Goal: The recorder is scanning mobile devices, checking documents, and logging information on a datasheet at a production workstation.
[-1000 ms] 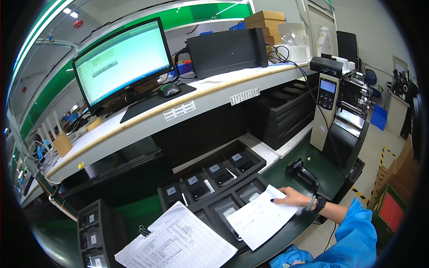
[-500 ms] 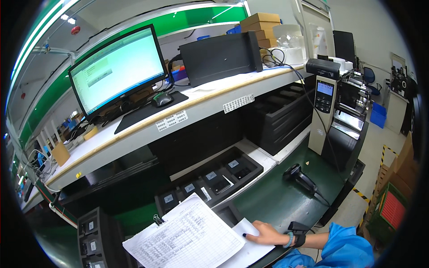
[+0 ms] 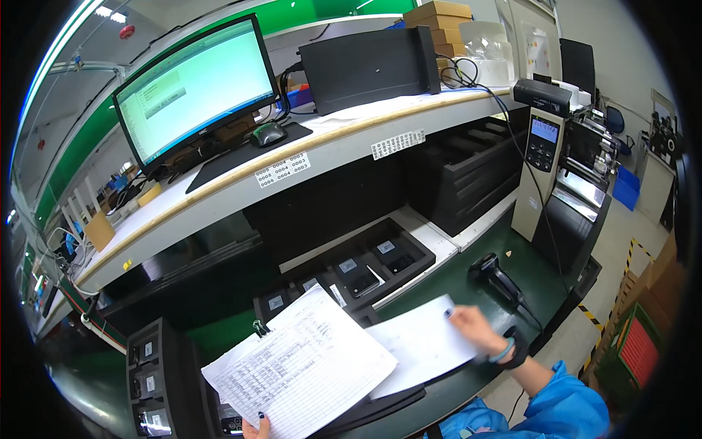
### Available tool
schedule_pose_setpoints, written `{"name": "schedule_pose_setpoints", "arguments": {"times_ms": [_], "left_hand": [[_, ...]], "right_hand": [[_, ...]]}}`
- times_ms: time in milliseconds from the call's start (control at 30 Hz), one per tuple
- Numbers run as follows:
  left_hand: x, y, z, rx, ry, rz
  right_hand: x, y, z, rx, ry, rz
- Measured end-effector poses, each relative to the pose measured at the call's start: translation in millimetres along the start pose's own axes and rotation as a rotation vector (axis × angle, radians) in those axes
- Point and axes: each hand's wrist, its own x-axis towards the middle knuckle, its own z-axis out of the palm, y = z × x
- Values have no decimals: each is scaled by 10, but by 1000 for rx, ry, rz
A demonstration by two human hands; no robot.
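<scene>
My left hand [image 3: 256, 426] shows only at the lower edge, its dark-nailed thumb over the border of a clipped stack of papers [image 3: 307, 366]. The top page is a printed grid with handwriting. A black binder clip [image 3: 260, 328] grips the stack's upper left edge. At the right, my right hand [image 3: 479, 329], slightly blurred, pinches the upper right corner of a loose white sheet [image 3: 420, 344]. That sheet lies partly under the stack. Behind the papers, a black foam tray [image 3: 398, 276] holds several dark devices with pale labels.
A black handheld scanner [image 3: 501, 279] lies on the green bench, beside a label printer [image 3: 545, 175]. Another foam tray [image 3: 157, 329] of devices stands at the lower left. On the raised shelf are a monitor [image 3: 197, 91], a mouse [image 3: 269, 134] and a black box-like panel [image 3: 369, 71].
My right hand has moved up and right, drawing the white sheet further out from under the stack. My left thumb has come into view at the stack's lower edge. The view has shifted slightly.
</scene>
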Motion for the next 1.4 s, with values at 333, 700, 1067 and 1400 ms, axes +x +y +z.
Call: {"name": "schedule_pose_setpoints", "arguments": {"times_ms": [333, 700, 1067, 1400], "left_hand": [[-76, -285, 458, -42, -133, -39], [-204, -225, 578, 144, -129, 23], [-701, 102, 919, 137, -346, -85], [-1619, -925, 2414, 13, -383, 180]], "right_hand": [[541, 461, -939, -373, 362, -142], [499, 419, -727, -632, 342, -203], [-48, 431, -1248, -1217, 469, -130], [716, 688, -2234, -1138, 363, -237]]}}
